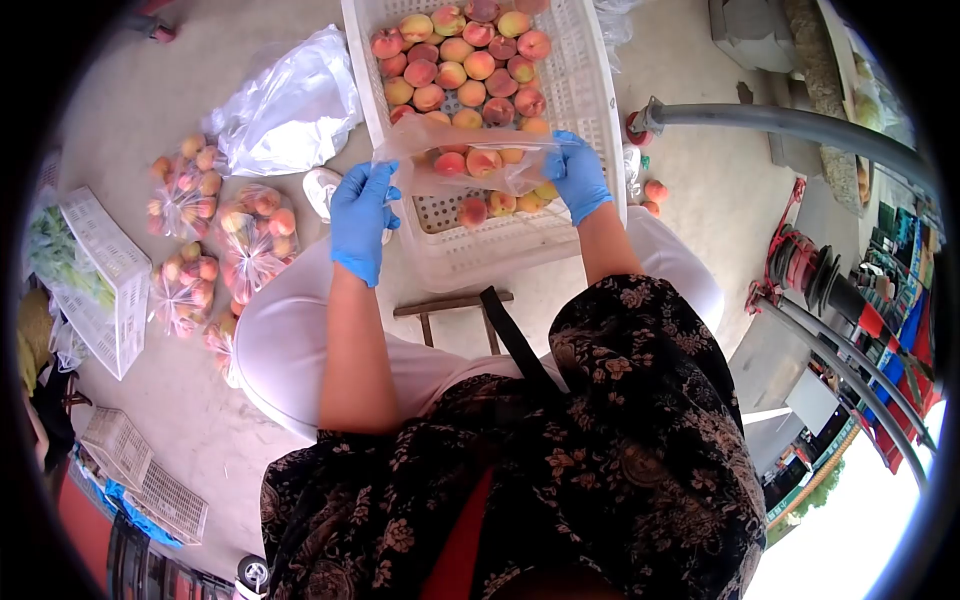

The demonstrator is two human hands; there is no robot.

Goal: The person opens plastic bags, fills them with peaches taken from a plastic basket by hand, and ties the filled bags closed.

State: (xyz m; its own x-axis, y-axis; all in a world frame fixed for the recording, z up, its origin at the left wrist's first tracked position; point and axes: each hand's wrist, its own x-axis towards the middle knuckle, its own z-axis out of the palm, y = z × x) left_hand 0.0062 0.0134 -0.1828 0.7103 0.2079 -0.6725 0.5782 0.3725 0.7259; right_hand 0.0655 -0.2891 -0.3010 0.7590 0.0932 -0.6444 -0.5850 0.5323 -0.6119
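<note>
- Over the white crate (590,90), both gloved hands are stretching a clear plastic bag (470,155) open; left hand (362,218) pinching the near-left edge, right hand (577,175) pinching the right edge. A few peaches (484,160) showing through the film.
- Risk, as I judge it: film looking thin, glove grip possibly slipping w/ fruit weight, peaches dropping back into the crate & bruising.
- Loose peaches (462,60) filling the crate's far half.
- Filled bags (215,240) lying on the floor to the person's left, beside an empty bag pile (290,105).
- Pipe (790,125) & stray peaches (655,192) crowding the right side; knees hemming the crate.
</note>
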